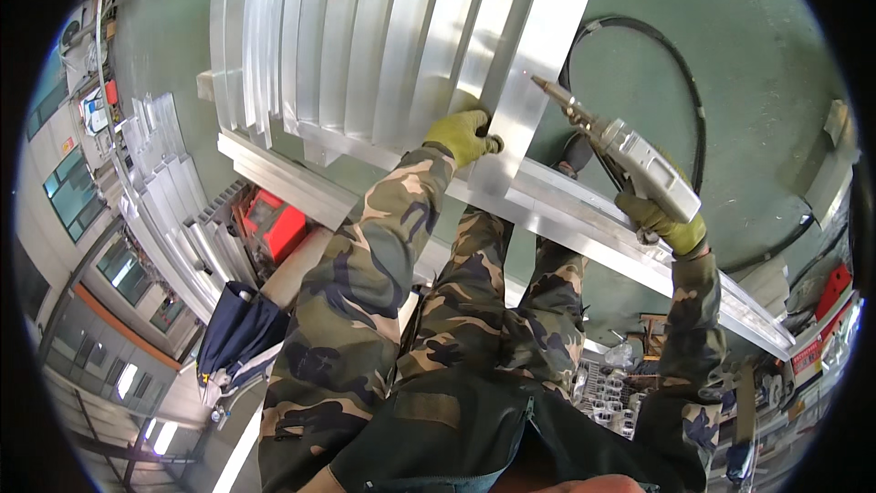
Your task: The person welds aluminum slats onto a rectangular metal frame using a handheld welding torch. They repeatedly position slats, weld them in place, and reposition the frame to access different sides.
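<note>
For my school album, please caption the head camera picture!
Gloved left hand on metal strips, right hand holding a grey tool.

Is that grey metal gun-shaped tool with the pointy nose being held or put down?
Held: the yellow-green-gloved right hand grips the grey tool, and its pointy nose points towards a flat silver metal strip.

Left hand (459,136) touches a metal profile (522,114); right hand (673,228) holds a tool (646,162).

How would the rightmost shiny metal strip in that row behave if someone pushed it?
The rightmost metal strip would probably feel stiff, since it looks like bare metal. Its smooth, shiny face suggests it could slide fairly easily. Its broad, flat shape makes rolling unlikely.
</note>
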{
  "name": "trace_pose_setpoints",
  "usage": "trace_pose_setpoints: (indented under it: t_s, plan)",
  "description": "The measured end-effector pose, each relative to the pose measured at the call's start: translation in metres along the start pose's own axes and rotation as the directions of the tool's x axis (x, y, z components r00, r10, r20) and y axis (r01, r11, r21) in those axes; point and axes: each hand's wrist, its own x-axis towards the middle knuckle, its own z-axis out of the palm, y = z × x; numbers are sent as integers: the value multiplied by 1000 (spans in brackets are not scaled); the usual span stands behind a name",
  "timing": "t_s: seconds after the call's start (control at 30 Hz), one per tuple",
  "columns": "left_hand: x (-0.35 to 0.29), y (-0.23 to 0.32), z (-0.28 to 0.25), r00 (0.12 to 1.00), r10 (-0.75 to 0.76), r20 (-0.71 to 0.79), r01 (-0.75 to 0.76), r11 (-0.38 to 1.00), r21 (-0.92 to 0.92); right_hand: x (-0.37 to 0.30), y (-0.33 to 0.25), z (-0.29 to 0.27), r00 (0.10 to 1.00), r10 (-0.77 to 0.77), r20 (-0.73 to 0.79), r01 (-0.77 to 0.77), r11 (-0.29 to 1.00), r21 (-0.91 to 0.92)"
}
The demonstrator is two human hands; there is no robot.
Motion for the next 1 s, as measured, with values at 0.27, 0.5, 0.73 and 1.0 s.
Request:
trace_pose_setpoints:
  t_s: [0.27,0.5,0.73,1.0]
  plan:
    - [-7,6,-14,998,-59,-32,66,956,287,12,29,-6,996,-58,74,55,998,44]
    - [-6,7,-25,996,-93,2,85,917,391,9,74,2,984,34,-176,-31,999,22]
    - [0,-5,-22,991,-116,70,76,903,423,-3,99,-18,984,-11,-178,-5,996,-92]
    - [8,-11,-22,997,6,81,-46,859,510,6,69,-23,989,143,-29,-145,987,-68]
